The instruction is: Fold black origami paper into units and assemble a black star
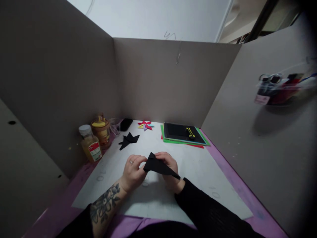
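A folded piece of black paper point(159, 166), pointed toward the lower right, is held above the white sheet point(195, 165). My left hand point(135, 170) pinches its left corner between thumb and fingers. My right hand point(170, 165) grips it from behind and below, its fingers along the upper edge and the palm partly hidden by the paper. Just beyond my left hand lies a black folded paper shape with several points point(129, 140). Farther back rests a multicoloured folded paper star point(146, 125).
Stacked coloured paper point(183, 133) lies at the back right, a yellow-and-black tool point(190, 133) on top. At left stand a white-capped bottle point(90, 143) and a brown cup point(102, 132), near a black phone-like object point(126, 124). Grey partitions point(173, 82) enclose the table; a holder with scissors point(277, 91) hangs right.
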Action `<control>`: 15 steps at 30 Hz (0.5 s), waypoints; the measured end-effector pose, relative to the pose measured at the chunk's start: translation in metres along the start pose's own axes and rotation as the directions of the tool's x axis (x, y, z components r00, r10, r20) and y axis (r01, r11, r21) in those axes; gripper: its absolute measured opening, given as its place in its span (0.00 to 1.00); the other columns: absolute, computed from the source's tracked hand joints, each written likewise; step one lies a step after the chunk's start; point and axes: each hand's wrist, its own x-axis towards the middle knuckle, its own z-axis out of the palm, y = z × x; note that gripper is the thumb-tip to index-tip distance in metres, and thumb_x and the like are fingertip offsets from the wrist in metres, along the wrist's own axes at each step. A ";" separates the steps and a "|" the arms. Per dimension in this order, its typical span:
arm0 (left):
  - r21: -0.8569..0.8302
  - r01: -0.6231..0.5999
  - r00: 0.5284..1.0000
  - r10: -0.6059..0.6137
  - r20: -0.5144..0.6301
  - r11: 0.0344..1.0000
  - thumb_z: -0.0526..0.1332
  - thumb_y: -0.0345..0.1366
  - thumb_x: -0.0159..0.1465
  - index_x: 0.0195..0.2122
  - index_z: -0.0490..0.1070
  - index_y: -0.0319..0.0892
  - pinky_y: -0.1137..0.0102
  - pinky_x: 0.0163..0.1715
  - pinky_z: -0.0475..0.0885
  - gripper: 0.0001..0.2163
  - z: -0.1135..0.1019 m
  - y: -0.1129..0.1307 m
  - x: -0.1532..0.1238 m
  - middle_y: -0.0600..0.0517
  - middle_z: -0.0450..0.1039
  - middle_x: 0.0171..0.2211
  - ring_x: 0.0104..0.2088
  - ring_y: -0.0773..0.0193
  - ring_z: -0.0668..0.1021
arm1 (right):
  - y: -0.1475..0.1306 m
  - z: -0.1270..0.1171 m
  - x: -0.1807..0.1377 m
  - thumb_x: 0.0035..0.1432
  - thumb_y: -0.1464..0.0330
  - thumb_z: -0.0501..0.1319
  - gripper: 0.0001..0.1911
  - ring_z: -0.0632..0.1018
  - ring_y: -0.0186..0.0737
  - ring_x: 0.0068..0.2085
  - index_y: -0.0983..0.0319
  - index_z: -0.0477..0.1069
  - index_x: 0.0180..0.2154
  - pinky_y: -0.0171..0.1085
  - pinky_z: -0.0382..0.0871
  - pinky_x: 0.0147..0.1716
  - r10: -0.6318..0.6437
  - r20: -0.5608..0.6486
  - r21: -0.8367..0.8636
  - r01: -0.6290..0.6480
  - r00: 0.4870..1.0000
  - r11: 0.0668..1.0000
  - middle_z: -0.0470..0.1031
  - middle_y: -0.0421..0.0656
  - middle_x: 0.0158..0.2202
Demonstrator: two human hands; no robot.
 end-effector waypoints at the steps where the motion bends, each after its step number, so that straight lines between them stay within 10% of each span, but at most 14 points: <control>1: -0.015 0.026 1.000 -0.026 0.002 1.000 0.58 0.26 0.58 0.34 0.68 0.42 0.65 0.35 0.68 0.05 0.000 0.000 0.001 0.48 0.72 0.32 0.34 0.61 0.73 | 0.001 0.000 0.001 0.56 0.70 0.62 0.06 0.76 0.41 0.41 0.55 0.74 0.37 0.40 0.70 0.39 -0.006 -0.006 -0.001 0.006 1.000 1.000 0.75 0.44 0.39; 15: -0.174 0.232 0.966 -0.205 0.160 0.957 0.60 0.32 0.58 0.41 0.69 0.41 0.60 0.44 0.69 0.09 -0.005 0.001 0.007 0.43 0.72 0.45 0.45 0.55 0.73 | 0.001 0.000 0.002 0.55 0.71 0.62 0.07 0.76 0.42 0.40 0.54 0.76 0.35 0.42 0.69 0.40 0.004 -0.009 0.052 -0.004 1.000 0.999 0.76 0.44 0.38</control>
